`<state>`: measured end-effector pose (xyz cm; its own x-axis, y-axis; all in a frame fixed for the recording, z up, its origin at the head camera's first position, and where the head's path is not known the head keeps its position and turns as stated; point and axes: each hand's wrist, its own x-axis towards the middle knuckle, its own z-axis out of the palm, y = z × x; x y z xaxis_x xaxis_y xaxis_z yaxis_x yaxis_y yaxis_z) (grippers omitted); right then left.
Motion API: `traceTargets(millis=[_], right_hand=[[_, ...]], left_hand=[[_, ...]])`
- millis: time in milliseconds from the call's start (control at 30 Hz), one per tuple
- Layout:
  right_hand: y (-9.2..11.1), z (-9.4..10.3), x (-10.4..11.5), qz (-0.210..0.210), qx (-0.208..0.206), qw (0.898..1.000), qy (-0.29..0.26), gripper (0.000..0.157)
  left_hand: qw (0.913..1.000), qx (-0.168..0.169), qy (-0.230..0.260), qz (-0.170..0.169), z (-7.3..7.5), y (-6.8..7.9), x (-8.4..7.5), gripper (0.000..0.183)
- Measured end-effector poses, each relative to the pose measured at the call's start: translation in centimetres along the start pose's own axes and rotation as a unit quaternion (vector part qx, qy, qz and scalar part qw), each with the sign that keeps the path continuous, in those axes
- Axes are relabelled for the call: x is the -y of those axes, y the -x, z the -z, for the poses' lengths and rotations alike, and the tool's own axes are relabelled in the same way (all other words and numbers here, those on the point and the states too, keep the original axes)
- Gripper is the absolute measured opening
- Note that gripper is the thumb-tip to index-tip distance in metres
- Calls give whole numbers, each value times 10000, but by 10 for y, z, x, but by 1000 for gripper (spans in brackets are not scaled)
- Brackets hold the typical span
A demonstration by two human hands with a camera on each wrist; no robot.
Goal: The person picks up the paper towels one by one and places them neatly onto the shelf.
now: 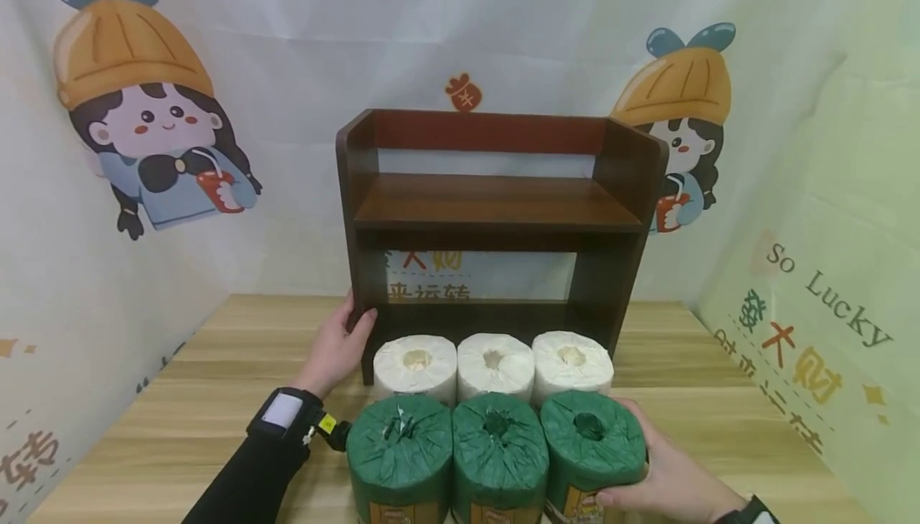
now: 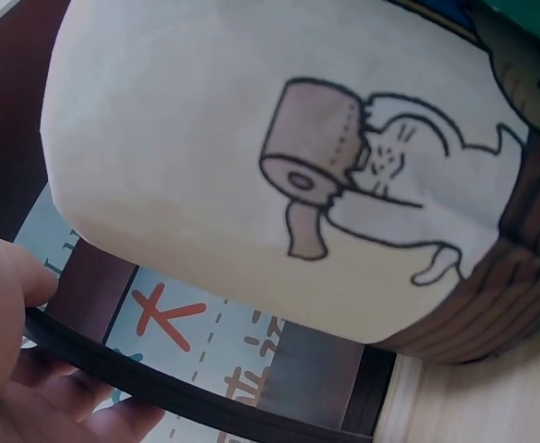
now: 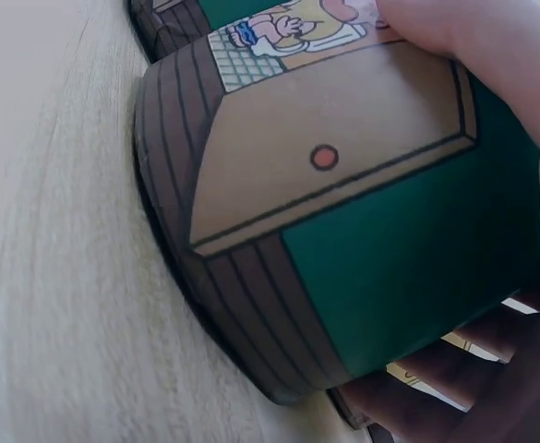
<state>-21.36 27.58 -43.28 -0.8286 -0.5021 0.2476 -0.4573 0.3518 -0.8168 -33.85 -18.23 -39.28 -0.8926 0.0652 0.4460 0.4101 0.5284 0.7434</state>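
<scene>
My left hand (image 1: 332,350) grips the left side panel of a dark brown two-tier wooden shelf (image 1: 503,203). In the left wrist view, the thumb and fingers (image 2: 117,420) lie on either side of the panel's edge (image 2: 159,386). My right hand (image 1: 668,472) holds the rightmost green-wrapped toilet roll (image 1: 592,436), thumb in front and fingers behind. In the right wrist view, that roll's brown-and-green printed wrapper (image 3: 408,240) shows close up. Two more green rolls, one in the middle (image 1: 499,444) and one at left (image 1: 399,444), stand beside it.
Behind the green rolls, three white-topped toilet rolls (image 1: 496,360) stand in a row before the shelf's lower tier. Everything stands on a wood-grain table (image 1: 266,332). A printed cloth backdrop (image 1: 302,69) hangs behind and along the sides.
</scene>
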Motion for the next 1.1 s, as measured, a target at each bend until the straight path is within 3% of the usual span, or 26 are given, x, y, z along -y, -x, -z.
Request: traceTargets(millis=[267,567,900,1100], right_hand=[[-2,0,2,95,62,9998,-168,93],[-8,8,4,775,60,9967,-226,94],[-2,17,19,956,-140,9949,-286,91],[-2,26,33,1275,-154,9915,-206,91]], left_hand=[[10000,11,-44,-58,0,-1,2,53],[9999,-38,-159,-50,1,-4,6,48],[9998,-4,-181,31,0,-2,4,49],[9998,5,-222,20,-2,-2,5,52]])
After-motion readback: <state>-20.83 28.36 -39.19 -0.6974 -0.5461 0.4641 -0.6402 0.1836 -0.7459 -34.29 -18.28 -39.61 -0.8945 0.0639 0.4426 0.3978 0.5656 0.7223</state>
